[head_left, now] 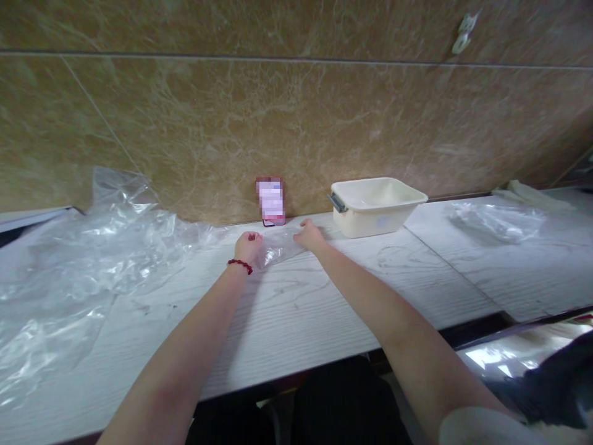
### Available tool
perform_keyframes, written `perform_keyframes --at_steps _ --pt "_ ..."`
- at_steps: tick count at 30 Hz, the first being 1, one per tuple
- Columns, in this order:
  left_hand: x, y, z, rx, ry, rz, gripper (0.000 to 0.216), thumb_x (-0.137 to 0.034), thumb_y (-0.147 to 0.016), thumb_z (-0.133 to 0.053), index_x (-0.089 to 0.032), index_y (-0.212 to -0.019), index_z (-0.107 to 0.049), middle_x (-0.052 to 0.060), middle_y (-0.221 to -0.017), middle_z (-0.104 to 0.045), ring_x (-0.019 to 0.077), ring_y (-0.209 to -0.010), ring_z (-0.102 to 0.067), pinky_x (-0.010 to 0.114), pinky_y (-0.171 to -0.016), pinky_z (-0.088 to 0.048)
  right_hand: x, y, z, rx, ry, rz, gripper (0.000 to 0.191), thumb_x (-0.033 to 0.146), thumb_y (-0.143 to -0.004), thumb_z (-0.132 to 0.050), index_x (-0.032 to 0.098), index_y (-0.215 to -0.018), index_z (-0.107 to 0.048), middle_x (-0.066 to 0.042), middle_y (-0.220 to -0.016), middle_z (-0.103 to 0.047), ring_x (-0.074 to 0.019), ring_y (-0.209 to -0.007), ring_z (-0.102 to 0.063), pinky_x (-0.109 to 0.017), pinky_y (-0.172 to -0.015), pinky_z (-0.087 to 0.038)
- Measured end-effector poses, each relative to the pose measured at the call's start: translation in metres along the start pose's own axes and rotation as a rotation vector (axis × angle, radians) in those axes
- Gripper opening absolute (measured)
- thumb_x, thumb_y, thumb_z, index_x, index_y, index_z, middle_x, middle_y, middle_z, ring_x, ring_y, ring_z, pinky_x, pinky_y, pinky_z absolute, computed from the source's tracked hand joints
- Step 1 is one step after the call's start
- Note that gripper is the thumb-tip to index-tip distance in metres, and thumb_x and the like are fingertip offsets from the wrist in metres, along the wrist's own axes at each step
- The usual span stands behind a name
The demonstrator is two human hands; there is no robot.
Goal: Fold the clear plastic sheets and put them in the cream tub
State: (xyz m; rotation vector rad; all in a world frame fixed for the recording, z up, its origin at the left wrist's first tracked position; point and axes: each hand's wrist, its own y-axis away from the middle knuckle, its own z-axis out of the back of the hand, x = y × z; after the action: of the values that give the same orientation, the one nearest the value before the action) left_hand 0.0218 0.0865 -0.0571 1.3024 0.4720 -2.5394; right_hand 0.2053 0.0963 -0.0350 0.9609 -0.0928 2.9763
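Observation:
A small clear plastic bag point(277, 246) is stretched between my two hands, just above or on the white wood-grain table. My left hand point(248, 245), with a red bead bracelet point(239, 266) at the wrist, pinches the bag's left side with curled fingers. At the bag's right end, my right hand point(309, 236) grips its edge between thumb and fingers. Behind the hands a phone point(272, 201) leans upright against the wall, its screen blurred. To the right of my right hand stands a cream plastic bin point(370, 216) with a grey handle.
A large heap of clear plastic bags point(111, 241) spreads over the left of the table point(296, 327). More clear plastic point(498, 221) lies at the right, near a pale cloth-like item point(532, 194). The brown marble wall point(208, 123) bounds the back.

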Motion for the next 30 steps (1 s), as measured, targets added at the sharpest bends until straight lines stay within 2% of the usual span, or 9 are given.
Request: perform_keyframes --at_steps 3,5,7,12,14,18,22,27,30 --pt "-0.002 0.001 0.005 -0.037 -0.052 -0.08 0.029 -0.029 -0.063 -0.053 -0.015 -0.088 -0.053 0.007 -0.089 -0.057 0.017 -0.083 -0.053 0.028 -0.073 -0.04 -0.003 0.005 -0.002 -0.013 0.031 0.091 0.058 0.021 -0.065 -0.055 0.016 -0.118 -0.031 -0.007 -0.088 -0.06 -0.0161 -0.081 -0.055 -0.022 -0.066 -0.041" --pt "-0.005 0.003 0.013 -0.092 -0.133 -0.165 0.033 -0.03 -0.065 -0.051 -0.014 -0.094 -0.051 0.01 -0.098 -0.055 0.0189 -0.093 -0.051 0.03 -0.08 -0.038 -0.005 0.009 -0.002 0.024 0.067 0.174 0.054 0.019 -0.066 -0.054 0.02 -0.116 -0.036 -0.004 -0.086 -0.06 -0.0158 -0.08 -0.055 -0.023 -0.066 -0.041" --pt "-0.006 0.006 0.022 -0.107 -0.238 -0.164 0.037 -0.032 -0.067 -0.048 -0.013 -0.099 -0.049 0.013 -0.102 -0.054 0.0215 -0.097 -0.05 0.032 -0.082 -0.037 -0.006 0.012 -0.001 0.058 0.085 0.241 0.047 0.017 -0.066 -0.052 0.022 -0.112 -0.043 -0.003 -0.088 -0.06 -0.0151 -0.08 -0.055 -0.022 -0.068 -0.041" --pt "-0.006 0.01 0.036 0.166 -0.452 0.062 0.044 -0.043 -0.065 -0.048 -0.01 -0.094 -0.054 0.018 -0.099 -0.057 0.0287 -0.097 -0.051 0.035 -0.079 -0.037 -0.007 0.013 -0.002 0.071 0.059 0.325 0.037 0.017 -0.065 -0.055 0.018 -0.102 -0.054 -0.003 -0.097 -0.059 -0.0133 -0.087 -0.053 -0.022 -0.078 -0.039" --pt "-0.006 0.011 0.037 0.212 -0.432 0.08 0.044 -0.043 -0.064 -0.05 -0.01 -0.093 -0.054 0.016 -0.098 -0.058 0.027 -0.096 -0.051 0.031 -0.076 -0.038 -0.008 0.014 -0.002 0.082 0.037 0.359 0.039 0.017 -0.064 -0.056 0.018 -0.103 -0.055 -0.002 -0.098 -0.059 -0.013 -0.087 -0.054 -0.023 -0.079 -0.04" --pt "-0.009 0.016 0.037 0.186 -0.223 0.12 0.053 -0.037 -0.059 -0.057 -0.013 -0.105 -0.046 0.01 -0.089 -0.06 0.0198 -0.08 -0.057 0.026 -0.064 -0.041 -0.009 0.015 -0.002 0.125 -0.045 0.431 0.042 0.014 -0.064 -0.056 0.021 -0.105 -0.053 0.0 -0.096 -0.06 -0.0113 -0.085 -0.054 -0.022 -0.076 -0.042" --pt "-0.008 0.023 0.039 0.143 -0.067 0.055 0.056 -0.029 -0.057 -0.06 -0.016 -0.109 -0.042 0.009 -0.096 -0.056 0.0148 -0.073 -0.056 0.023 -0.059 -0.041 -0.01 0.016 -0.004 0.169 -0.087 0.47 0.039 0.016 -0.064 -0.058 0.022 -0.103 -0.055 -0.001 -0.095 -0.06 -0.0117 -0.086 -0.055 -0.023 -0.076 -0.042" --pt "-0.002 0.027 0.048 0.017 -0.159 0.034 0.047 -0.03 -0.058 -0.056 -0.013 -0.102 -0.051 0.012 -0.102 -0.053 0.0173 -0.08 -0.054 0.025 -0.065 -0.041 -0.013 0.024 -0.001 0.229 -0.123 0.518 0.037 0.019 -0.064 -0.059 0.019 -0.101 -0.057 -0.002 -0.092 -0.061 -0.0107 -0.084 -0.055 -0.022 -0.077 -0.041" --pt "-0.002 0.033 0.053 0.078 -0.22 0.053 0.035 -0.03 -0.059 -0.052 -0.012 -0.088 -0.059 0.009 -0.088 -0.059 0.018 -0.074 -0.055 0.025 -0.064 -0.04 -0.014 0.032 0.006 0.267 -0.074 0.53 0.037 0.023 -0.063 -0.061 0.019 -0.1 -0.057 -0.001 -0.093 -0.061 -0.0108 -0.082 -0.055 -0.021 -0.075 -0.041"
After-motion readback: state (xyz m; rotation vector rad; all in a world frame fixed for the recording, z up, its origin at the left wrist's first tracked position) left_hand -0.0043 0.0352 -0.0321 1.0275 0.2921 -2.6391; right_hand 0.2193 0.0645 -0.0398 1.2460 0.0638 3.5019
